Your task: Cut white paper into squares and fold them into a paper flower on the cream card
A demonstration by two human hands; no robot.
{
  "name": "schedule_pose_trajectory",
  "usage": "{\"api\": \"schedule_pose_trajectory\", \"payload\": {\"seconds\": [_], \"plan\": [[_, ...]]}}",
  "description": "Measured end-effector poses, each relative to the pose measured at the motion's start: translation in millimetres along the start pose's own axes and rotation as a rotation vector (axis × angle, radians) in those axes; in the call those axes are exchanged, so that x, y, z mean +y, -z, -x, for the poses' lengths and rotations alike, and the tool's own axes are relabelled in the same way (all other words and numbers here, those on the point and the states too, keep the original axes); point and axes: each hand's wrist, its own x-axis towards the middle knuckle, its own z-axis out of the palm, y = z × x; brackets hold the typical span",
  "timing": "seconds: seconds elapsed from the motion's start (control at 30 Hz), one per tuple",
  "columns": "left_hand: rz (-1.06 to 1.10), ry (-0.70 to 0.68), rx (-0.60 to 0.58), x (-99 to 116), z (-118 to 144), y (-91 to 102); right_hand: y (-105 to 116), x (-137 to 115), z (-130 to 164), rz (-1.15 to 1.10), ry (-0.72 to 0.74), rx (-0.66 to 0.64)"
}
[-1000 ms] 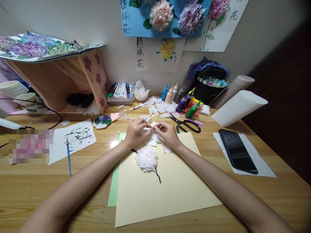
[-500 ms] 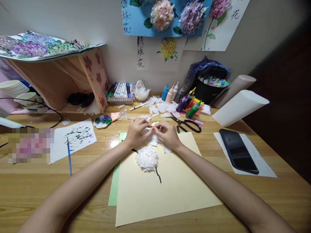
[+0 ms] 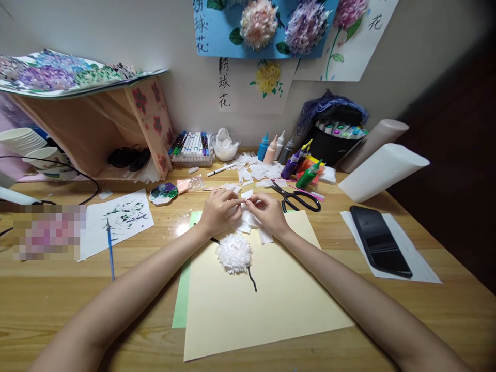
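Observation:
My left hand (image 3: 219, 209) and my right hand (image 3: 266, 212) meet fingertip to fingertip above the far edge of a cream paper sheet (image 3: 256, 305). Together they pinch a small white tissue piece (image 3: 245, 197). Under the hands lies a pile of white tissue squares (image 3: 251, 226). Just nearer to me a white tissue pom-pom flower (image 3: 233, 252) sits on the cream sheet, with a thin black drawn stem (image 3: 252, 279) below it. A green sheet (image 3: 182, 289) pokes out from beneath the cream one on the left.
Black scissors (image 3: 297, 199) lie right of the hands, with paint bottles (image 3: 289, 157) and tissue scraps (image 3: 259, 169) behind. A black phone (image 3: 380, 240) rests on white paper at right. A blue brush (image 3: 110, 249), painted paper (image 3: 120, 217) and palette (image 3: 163, 192) lie left.
The hands stay almost still at the same spot. The fingers have worked the tissue piece, and a small white corner now sticks up between them.

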Motion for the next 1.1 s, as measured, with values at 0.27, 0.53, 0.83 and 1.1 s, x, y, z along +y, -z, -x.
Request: {"api": "schedule_pose_trajectory", "payload": {"seconds": [0.27,0.53,0.83,1.1], "plan": [[-0.026,-0.049,-0.007,-0.4,0.6,0.2,0.0,-0.6,-0.4,-0.013,-0.025,0.015],[-0.039,-0.048,-0.009,-1.2,2.2,0.4,0.4,0.2,-0.7,-0.018,-0.014,0.015],[-0.033,-0.041,-0.013,-0.8,1.7,-0.9,-0.2,0.5,-0.5,-0.007,-0.017,0.012],[-0.002,-0.025,-0.010,1.5,0.8,1.3,1.1,0.4,-0.1,0.022,-0.010,-0.004]]}}
